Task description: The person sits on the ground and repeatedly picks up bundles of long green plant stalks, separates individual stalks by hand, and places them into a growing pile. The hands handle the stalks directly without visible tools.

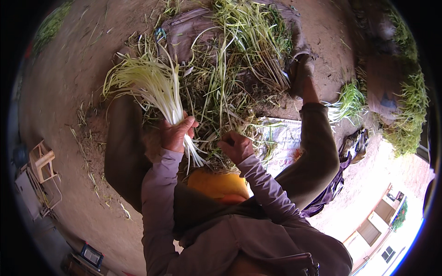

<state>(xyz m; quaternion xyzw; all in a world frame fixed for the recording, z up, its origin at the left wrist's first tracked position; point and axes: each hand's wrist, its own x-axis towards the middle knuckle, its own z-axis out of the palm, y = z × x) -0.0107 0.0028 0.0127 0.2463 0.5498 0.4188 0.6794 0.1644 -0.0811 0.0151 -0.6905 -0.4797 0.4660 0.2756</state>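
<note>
My left hand (178, 132) is closed around the white stalks of a bunch of pale yellow-green leafy stalks, like blanched chives (152, 81); the leaves fan out to the upper left and the white ends hang below the fist. To its right, my right hand (236, 146) has its fingers curled by the lower end of a few long stalks (222, 79); whether it grips them is not clear. Between and beyond the hands lies a heap of loose stalks and trimmings (207, 103). A larger pile of untrimmed stalks with brown ends (255, 38) rests farther off, on a dark cloth.
A printed white woven sack (283, 138) lies by my right knee. Beyond my right leg is a bundle of green stalks with white ends (347, 103). Something orange-yellow (217, 184) is between my thighs. A small wooden stool (42, 161) stands at the far left.
</note>
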